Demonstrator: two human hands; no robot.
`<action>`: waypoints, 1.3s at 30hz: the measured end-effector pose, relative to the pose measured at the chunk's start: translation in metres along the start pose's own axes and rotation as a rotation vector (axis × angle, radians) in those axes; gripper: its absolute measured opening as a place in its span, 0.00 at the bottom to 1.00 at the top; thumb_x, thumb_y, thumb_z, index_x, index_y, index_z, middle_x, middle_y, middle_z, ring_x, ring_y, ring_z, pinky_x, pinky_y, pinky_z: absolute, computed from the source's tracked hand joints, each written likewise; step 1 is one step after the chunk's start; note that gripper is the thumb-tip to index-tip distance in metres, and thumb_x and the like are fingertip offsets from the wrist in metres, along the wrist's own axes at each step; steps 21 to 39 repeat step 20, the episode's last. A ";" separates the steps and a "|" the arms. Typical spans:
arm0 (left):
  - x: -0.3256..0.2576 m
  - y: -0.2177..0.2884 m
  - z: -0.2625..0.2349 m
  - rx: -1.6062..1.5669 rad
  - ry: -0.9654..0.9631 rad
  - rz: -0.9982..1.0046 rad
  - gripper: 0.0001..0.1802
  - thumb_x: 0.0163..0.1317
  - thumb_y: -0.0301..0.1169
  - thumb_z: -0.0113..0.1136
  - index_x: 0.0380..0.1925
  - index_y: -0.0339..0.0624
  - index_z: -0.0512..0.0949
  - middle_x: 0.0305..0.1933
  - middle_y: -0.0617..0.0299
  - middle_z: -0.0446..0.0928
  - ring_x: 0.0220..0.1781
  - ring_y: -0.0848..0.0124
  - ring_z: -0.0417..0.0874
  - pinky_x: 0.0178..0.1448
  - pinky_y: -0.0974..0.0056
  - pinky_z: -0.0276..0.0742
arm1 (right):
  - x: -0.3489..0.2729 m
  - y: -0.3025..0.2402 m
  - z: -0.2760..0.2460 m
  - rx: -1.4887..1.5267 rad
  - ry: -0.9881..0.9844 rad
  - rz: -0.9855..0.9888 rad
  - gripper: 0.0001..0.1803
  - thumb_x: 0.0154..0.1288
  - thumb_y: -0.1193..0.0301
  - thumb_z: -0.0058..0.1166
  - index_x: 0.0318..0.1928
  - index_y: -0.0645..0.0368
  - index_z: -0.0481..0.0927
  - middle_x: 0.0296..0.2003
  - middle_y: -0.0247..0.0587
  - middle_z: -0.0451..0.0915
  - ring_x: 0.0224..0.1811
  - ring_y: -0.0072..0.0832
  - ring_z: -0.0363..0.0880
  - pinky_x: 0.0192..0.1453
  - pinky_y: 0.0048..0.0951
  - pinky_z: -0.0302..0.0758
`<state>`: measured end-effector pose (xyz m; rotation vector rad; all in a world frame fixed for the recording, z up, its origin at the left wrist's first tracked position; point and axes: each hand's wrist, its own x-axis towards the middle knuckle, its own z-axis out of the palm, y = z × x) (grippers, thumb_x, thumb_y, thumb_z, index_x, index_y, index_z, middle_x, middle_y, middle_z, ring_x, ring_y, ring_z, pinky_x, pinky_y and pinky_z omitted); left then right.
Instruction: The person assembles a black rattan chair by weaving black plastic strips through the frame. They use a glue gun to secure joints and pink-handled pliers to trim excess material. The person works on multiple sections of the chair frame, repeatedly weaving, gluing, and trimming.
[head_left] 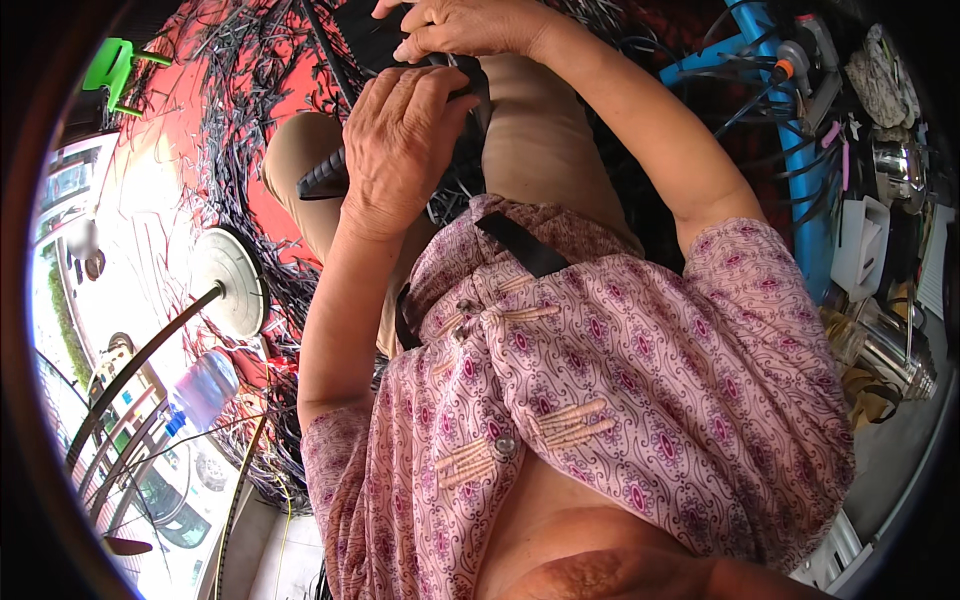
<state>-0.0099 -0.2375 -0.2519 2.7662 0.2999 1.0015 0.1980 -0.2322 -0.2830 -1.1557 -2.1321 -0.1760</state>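
Observation:
Over my lap, my left hand (395, 140) is closed, its fingers curled over a black piece of the work. From beneath this hand, toward the left knee, sticks out a black ribbed, wrapped-looking handle (322, 176). My right hand (470, 25) is just beyond it at the top edge, fingers bent and pointing left over a flat black panel (375, 30). Part of those fingers is cut off, and what they grip is hidden. A thin black rod (328, 50) slants down beside the panel.
Heaps of black plastic strips (235, 130) cover the red floor to the left. A round grey base with a pole (232, 285) and a clear bottle (205, 385) stand there; a green chair (115, 70) is farther off. On the right are a blue frame (800, 180) and metal pots (898, 170).

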 end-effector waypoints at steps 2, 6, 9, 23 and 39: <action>-0.001 0.008 -0.001 -0.058 -0.022 -0.127 0.16 0.57 0.32 0.73 0.44 0.44 0.79 0.40 0.58 0.82 0.45 0.57 0.85 0.49 0.55 0.80 | 0.002 0.004 0.000 -0.035 -0.052 -0.093 0.07 0.55 0.62 0.62 0.28 0.45 0.90 0.38 0.34 0.87 0.60 0.40 0.76 0.67 0.42 0.71; -0.003 0.019 0.004 -0.017 -0.015 -0.247 0.17 0.58 0.33 0.73 0.44 0.43 0.78 0.42 0.57 0.82 0.45 0.56 0.85 0.49 0.55 0.80 | -0.001 0.006 0.007 -0.114 0.005 -0.116 0.07 0.54 0.62 0.61 0.28 0.43 0.90 0.34 0.32 0.88 0.58 0.38 0.78 0.67 0.42 0.71; -0.005 0.021 0.005 0.024 0.014 -0.232 0.17 0.58 0.33 0.73 0.44 0.43 0.78 0.41 0.57 0.84 0.45 0.55 0.85 0.49 0.54 0.80 | 0.002 0.005 0.003 -0.190 -0.107 -0.154 0.07 0.55 0.62 0.60 0.30 0.43 0.91 0.35 0.32 0.88 0.57 0.38 0.79 0.68 0.43 0.70; 0.016 -0.003 -0.007 -0.307 -0.351 -0.650 0.34 0.56 0.40 0.77 0.61 0.46 0.75 0.52 0.49 0.87 0.51 0.53 0.89 0.54 0.57 0.83 | -0.062 -0.042 0.007 0.367 0.507 0.667 0.27 0.66 0.61 0.65 0.63 0.54 0.80 0.68 0.54 0.72 0.76 0.45 0.65 0.79 0.44 0.64; 0.016 -0.003 -0.007 -0.307 -0.351 -0.650 0.34 0.56 0.40 0.77 0.61 0.46 0.75 0.52 0.49 0.87 0.51 0.53 0.89 0.54 0.57 0.83 | -0.062 -0.042 0.007 0.367 0.507 0.667 0.27 0.66 0.61 0.65 0.63 0.54 0.80 0.68 0.54 0.72 0.76 0.45 0.65 0.79 0.44 0.64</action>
